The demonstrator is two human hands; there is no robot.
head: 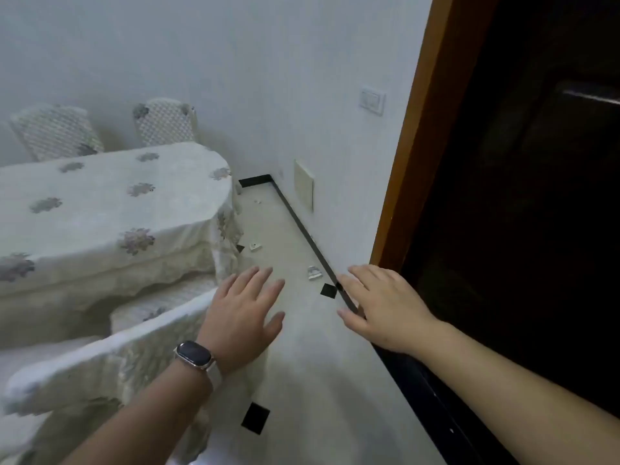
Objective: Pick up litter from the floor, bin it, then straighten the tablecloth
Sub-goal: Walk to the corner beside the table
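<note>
Three bits of litter lie on the pale floor between table and wall: a crumpled white scrap [314, 273] nearest me, another white piece [255, 246] by the tablecloth's hanging corner, and a tiny bit [257, 201] farther back. The cream tablecloth [100, 209] with grey flower prints covers the table at left and hangs in folds at its near end. My left hand [241, 317], with a watch on the wrist, is held out palm down with fingers spread, holding nothing. My right hand [379, 307] is stretched out flat, just right of the nearest scrap, also holding nothing.
A covered chair [110, 357] stands at my lower left, and two more chairs [167, 122] stand behind the table. A black skirting [302, 226] runs along the white wall. A dark doorway with a brown wooden frame [422, 156] fills the right. Black tile insets [255, 418] dot the floor.
</note>
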